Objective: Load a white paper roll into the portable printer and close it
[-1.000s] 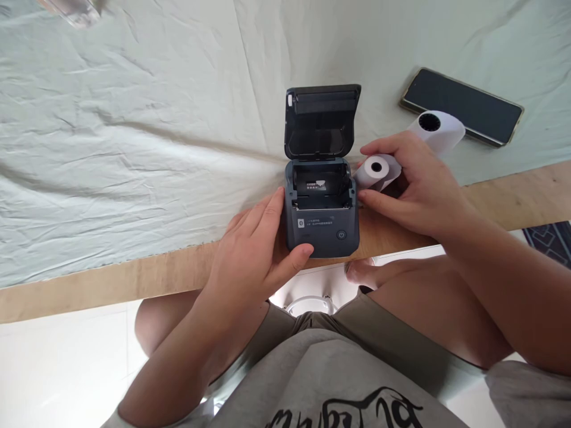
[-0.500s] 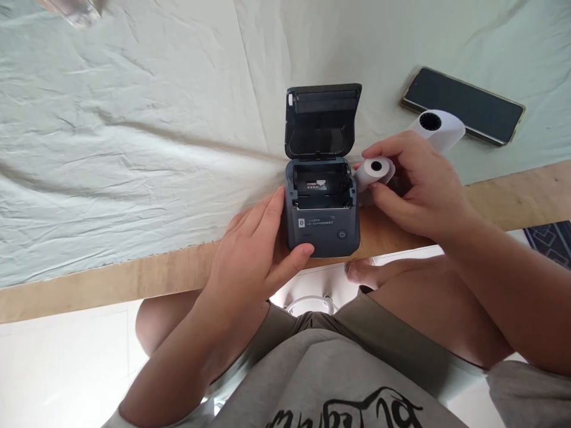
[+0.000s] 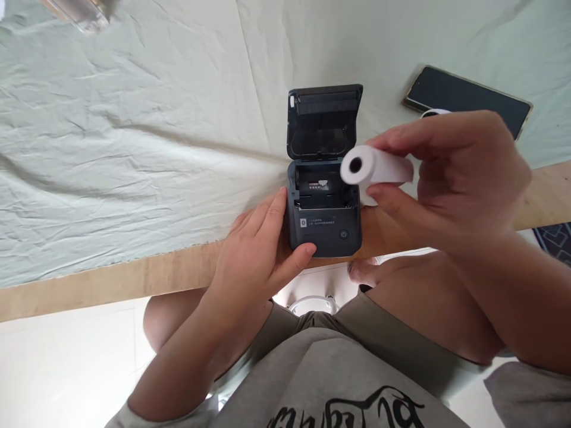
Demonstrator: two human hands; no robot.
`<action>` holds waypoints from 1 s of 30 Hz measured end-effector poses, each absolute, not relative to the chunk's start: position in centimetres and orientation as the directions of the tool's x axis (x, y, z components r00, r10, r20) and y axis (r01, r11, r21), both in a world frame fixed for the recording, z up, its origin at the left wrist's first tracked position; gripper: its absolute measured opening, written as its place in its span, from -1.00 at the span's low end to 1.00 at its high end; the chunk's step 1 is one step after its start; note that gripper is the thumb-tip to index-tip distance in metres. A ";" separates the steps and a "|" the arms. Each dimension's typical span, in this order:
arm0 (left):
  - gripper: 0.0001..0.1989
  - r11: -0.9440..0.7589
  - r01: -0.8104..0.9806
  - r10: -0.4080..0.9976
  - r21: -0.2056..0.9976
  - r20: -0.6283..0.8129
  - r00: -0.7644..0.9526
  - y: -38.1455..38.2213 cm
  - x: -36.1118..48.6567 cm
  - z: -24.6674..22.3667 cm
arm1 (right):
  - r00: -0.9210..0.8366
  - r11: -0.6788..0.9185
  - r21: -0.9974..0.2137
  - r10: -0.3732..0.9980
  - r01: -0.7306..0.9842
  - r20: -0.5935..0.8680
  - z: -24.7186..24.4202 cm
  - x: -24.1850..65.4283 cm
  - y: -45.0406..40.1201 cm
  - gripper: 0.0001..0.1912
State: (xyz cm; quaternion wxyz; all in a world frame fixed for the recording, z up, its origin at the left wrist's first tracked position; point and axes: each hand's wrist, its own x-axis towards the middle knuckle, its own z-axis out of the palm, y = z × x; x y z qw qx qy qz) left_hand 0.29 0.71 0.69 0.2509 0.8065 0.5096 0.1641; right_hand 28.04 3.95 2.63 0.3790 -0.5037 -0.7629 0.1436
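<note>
Item one: a compact dark device (image 3: 321, 217), printer-like by its look, set at the near edge of the worktop (image 3: 111, 282), partly over the pale cloth (image 3: 156, 119), presumably for short reach; its lid (image 3: 323, 119) is hinged up on the side away from the wearer, leaving the bay (image 3: 312, 173) exposed from above. Item two: the left hand (image 3: 254, 249), not closed around anything, fingers straight along the device's left wall, thumb on its front corner; the pose suggests bracing, so that the light body does not slide or tip. Item three: the right hand (image 3: 468, 172), gripping a white paper roll (image 3: 379, 168) between thumb below and forefinger above, a pinch that leaves the cored end free and facing the device. The roll's end overlaps the bay's right rim in this view; whether it touches cannot be told. A white flap (image 3: 367, 197) shows under the roll, perhaps its loose paper end. Item four: a second roll (image 3: 437, 111), mostly hidden behind the right hand, just beside a phone (image 3: 468, 92) lying flat to the right, both seemingly kept out of the working spot. Item five: a clear object (image 3: 91, 18), top left, cut off by the border, well apart from both hands.
</note>
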 end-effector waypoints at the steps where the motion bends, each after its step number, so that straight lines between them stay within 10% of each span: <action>1: -0.10 -0.353 0.739 0.905 0.574 0.009 0.425 0.7 0.3 0.7 | -0.248 0.485 -0.586 0.863 0.649 0.439 3.1 27.4 3.9 -0.74; 30: -0.35 -0.244 0.674 0.955 0.697 0.051 0.292 1.4 1.9 2.4 | -0.636 0.813 -0.363 0.583 0.456 0.506 2.6 25.9 4.3 -0.84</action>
